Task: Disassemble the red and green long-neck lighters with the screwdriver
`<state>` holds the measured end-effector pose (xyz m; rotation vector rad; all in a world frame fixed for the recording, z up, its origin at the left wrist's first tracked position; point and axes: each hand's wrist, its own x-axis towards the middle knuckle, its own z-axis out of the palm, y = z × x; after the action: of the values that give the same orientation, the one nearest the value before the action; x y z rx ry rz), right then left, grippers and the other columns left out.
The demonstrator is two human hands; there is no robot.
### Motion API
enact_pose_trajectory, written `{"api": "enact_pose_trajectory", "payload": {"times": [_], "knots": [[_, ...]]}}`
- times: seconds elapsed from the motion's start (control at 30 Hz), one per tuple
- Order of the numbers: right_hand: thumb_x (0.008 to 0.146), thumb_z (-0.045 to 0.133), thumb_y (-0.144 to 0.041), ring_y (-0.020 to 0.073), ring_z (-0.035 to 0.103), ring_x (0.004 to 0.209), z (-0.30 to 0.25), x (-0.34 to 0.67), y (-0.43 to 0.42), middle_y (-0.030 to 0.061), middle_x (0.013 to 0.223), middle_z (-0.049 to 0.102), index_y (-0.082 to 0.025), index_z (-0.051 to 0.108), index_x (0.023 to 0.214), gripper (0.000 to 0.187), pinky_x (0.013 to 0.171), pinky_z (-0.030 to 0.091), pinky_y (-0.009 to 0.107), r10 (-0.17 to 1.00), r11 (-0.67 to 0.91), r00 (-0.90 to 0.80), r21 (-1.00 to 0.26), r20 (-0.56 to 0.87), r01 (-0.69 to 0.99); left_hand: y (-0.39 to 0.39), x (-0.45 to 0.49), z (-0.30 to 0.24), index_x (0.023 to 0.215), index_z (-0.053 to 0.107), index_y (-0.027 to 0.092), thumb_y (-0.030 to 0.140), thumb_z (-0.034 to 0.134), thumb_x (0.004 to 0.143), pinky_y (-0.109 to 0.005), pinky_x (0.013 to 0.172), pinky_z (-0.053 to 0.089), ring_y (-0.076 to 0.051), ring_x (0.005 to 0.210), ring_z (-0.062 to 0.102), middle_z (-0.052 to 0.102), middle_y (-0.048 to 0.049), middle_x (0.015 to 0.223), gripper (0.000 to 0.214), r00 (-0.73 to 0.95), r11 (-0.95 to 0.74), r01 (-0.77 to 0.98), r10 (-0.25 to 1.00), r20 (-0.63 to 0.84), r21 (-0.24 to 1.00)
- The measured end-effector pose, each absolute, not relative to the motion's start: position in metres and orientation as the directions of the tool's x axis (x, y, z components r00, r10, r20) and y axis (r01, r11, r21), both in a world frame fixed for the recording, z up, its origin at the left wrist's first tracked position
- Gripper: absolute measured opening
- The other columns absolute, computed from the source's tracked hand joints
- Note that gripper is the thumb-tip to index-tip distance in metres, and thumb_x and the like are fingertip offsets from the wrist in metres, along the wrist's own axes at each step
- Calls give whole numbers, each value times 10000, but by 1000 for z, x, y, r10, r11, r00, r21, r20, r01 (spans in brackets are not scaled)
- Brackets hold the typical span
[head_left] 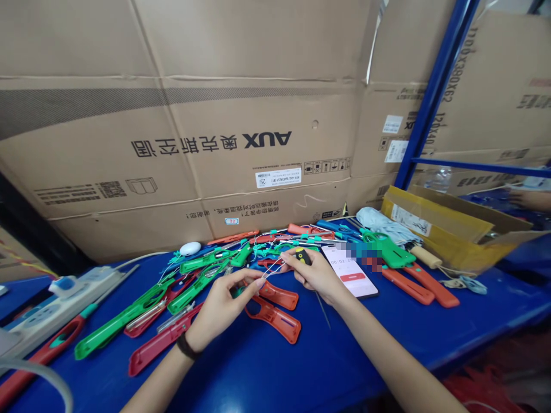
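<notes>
My left hand (228, 298) pinches thin white wires (272, 272) between thumb and fingertips. Facing it, my right hand (317, 274) has its thumb and forefinger closed at the other end of the wires. In that same hand a black-and-yellow screwdriver (303, 256) is tucked, its thin shaft slanting down toward the table. Directly beneath both hands lie two orange lighter casing halves (279, 322), partly covered by my left fingers. Left of my left wrist are open red casing pieces (161, 347) with metal tubes and a long green casing (123, 321).
A phone (350, 272) with a timer lies right of my hands. Orange and green lighters (424, 284), a folded umbrella (390, 226) and a yellow-taped box (447, 229) sit beyond. At left is a power strip (64, 307). Cardboard (206, 115) walls the back; a blue post (434, 97) rises right.
</notes>
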<state>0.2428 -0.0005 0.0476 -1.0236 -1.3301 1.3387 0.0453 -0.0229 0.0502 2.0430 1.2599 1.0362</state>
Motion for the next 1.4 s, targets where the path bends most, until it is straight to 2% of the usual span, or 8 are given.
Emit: {"api": "enact_pose_trajectory", "payload": {"times": [0.3,0.47,0.63,0.73,0.87,1.07,1.23,1.4], "knots": [[811,576,-480,110,520,512,41,242,1,11,666,652,-191,616,767,295,492,372,226,945,301,-195,-931,262,209,-24,44,44,968,680,192,381,505,880,-227,669,482,-166,756,632,714,-22,887,272,315,-454,511,889,333,729],[811,577,-485,135,539,544,42,243,2,3,591,597,-186,665,780,313,490,371,235,965,255,-138,-927,224,274,-24,45,48,951,683,172,403,507,869,-200,507,441,-125,555,564,674,-11,719,301,289,-411,486,909,302,772],[813,593,-433,172,614,754,48,243,-2,25,831,695,-211,698,894,259,662,446,271,917,386,-208,-892,341,238,-26,47,51,899,684,169,423,520,852,-172,392,348,-85,425,442,610,9,599,306,327,-358,438,918,225,825],[788,626,-419,188,619,810,48,243,-4,19,852,706,-207,708,806,228,724,445,287,893,428,-274,-861,357,275,-26,47,51,865,678,165,441,521,844,-163,373,322,-75,406,407,569,23,556,318,342,-333,416,919,194,846],[776,635,-412,169,582,675,44,243,-3,11,712,674,-183,685,719,241,603,411,261,907,397,-283,-859,313,323,-22,44,49,905,674,158,495,523,824,-164,375,330,-70,405,407,566,19,579,378,346,-269,388,929,132,882],[802,625,-343,169,605,726,46,244,-5,8,758,683,-195,670,746,165,650,427,254,860,492,-317,-813,399,312,-20,40,47,987,668,145,537,497,827,-170,393,307,-70,441,412,591,-7,650,457,361,-134,324,933,9,937],[830,601,-290,170,604,769,47,247,-7,25,835,674,-211,661,791,107,719,430,276,769,639,-368,-636,523,432,-24,39,51,1095,641,147,486,525,827,-184,424,291,-76,491,403,575,-20,724,447,383,-70,269,923,-40,961],[844,581,-294,171,600,780,45,248,-7,28,853,670,-218,658,809,113,700,425,272,760,650,-407,-588,506,482,-25,39,52,1059,648,148,467,544,823,-193,426,268,-72,486,377,585,-27,747,410,428,-54,282,901,-75,958]]}}
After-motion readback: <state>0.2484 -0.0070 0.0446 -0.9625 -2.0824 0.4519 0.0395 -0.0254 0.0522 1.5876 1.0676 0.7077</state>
